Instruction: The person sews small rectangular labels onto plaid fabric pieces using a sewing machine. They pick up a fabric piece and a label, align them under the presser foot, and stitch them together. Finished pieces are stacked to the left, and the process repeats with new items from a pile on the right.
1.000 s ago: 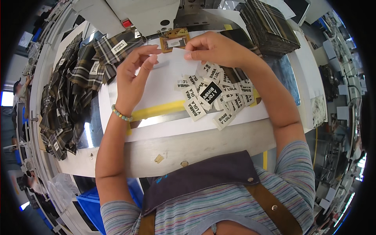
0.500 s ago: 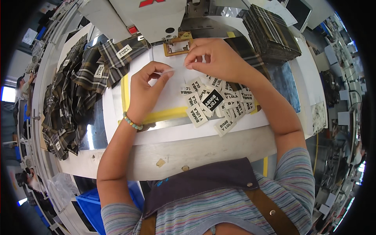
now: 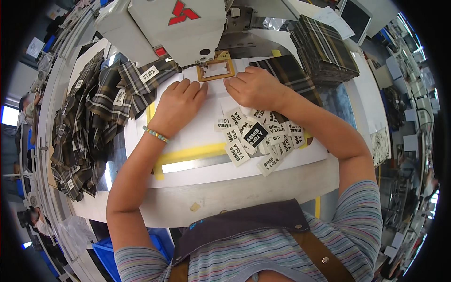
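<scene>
My left hand point(image 3: 181, 104) lies palm-down on the white work surface point(image 3: 213, 102), its fingers curled with the tips close to the brown clamp frame point(image 3: 202, 74) of a sewing machine. On the frame's other side my right hand point(image 3: 257, 88) is closed too, thumb and finger pressed together near the lower right corner. What either hand pinches, if anything, is hidden. White inside the frame's opening may be a label or the surface. Below my right hand lies a loose pile of white cloth labels point(image 3: 236, 154) with dark print, a black label point(image 3: 255, 136) on top.
The white machine head point(image 3: 176, 35) overhangs the frame. Plaid fabric pieces point(image 3: 82, 127) with sewn labels heap up at left. A stack of folded plaid pieces point(image 3: 329, 47) stands at far right, with a plaid piece point(image 3: 286, 70) beside my right hand. A blue crate point(image 3: 103, 254) sits below the table.
Both hands have turned palm-down and lowered beside the frame. The small whitish piece at my left fingertips no longer shows. The view has shifted slightly.
</scene>
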Motion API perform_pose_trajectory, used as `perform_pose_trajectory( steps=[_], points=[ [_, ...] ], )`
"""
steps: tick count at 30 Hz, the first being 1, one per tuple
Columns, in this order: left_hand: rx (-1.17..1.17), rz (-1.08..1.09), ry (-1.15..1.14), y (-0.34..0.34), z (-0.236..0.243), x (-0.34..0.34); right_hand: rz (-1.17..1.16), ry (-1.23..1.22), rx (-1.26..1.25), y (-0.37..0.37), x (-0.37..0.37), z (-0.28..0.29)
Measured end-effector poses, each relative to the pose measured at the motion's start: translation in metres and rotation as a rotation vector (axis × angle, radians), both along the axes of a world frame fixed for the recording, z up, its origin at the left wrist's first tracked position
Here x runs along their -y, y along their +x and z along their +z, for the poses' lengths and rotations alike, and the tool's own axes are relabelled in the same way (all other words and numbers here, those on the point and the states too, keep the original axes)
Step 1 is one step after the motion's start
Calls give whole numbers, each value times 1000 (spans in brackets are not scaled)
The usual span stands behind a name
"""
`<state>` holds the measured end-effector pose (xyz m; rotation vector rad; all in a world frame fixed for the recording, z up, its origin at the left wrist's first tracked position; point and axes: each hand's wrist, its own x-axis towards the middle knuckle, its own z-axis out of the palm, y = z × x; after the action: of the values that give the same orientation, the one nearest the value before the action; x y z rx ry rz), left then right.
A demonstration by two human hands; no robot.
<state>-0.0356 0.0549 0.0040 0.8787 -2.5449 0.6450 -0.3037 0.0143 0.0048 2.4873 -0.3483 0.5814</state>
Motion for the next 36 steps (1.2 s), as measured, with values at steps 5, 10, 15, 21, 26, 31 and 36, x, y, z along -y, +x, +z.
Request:
perform_pose_trajectory(
  steps=[5, 10, 15, 21, 26, 31, 36],
  points=[
    [-105, 24, 116, 2, -5, -10, -228, 124, -176, 9, -7, -2],
    [-135, 161, 241, -14, 0, -24, -336, 225, -71, 10, -13, 0],
    [-142, 229, 384, -7, -5, -21, -438, 455, -75, 1, -36, 24],
    [-171, 397, 590, 14, 0, -1, -509, 536, -62, 1, -40, 15],
    [-94, 537, 429, 34, -14, 8, -480, 581, -48, -2, -38, 14],
    [-95, 533, 302, 31, -8, -3, -475, 606, -36, -1, -35, 14],
    [19, 428, 451, 1, 15, -40, -458, 608, -57, -6, -31, 14]
  ],
)
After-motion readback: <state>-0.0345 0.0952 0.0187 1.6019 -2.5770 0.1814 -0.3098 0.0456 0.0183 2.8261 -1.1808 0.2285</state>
